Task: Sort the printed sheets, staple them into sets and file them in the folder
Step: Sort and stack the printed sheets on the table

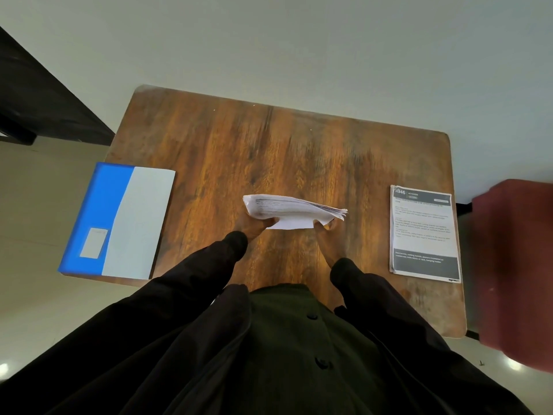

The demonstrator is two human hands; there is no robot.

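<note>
Head view, looking straight down: a stack of printed sheets [294,208] is held over the middle of the wooden table [269,139], its right end fanned a little; whether its lower edge touches the table I cannot tell. The left hand [258,227] holds the stack's left end, its grip curled round the paper; the right hand [324,233] holds the right end, its grip closed on the lower corner, the fingers behind the paper hidden; both wrists come out of dark sleeves [209,265]. A blue and grey folder [119,220] lies closed at the table's left edge, partly overhanging it, a pale label on its blue part. A printed page [423,232] with dark header and footer bands lies flat near the right edge, well apart from the stack; a blurred maroon shape [514,265] stands just beyond the table's right side.
</note>
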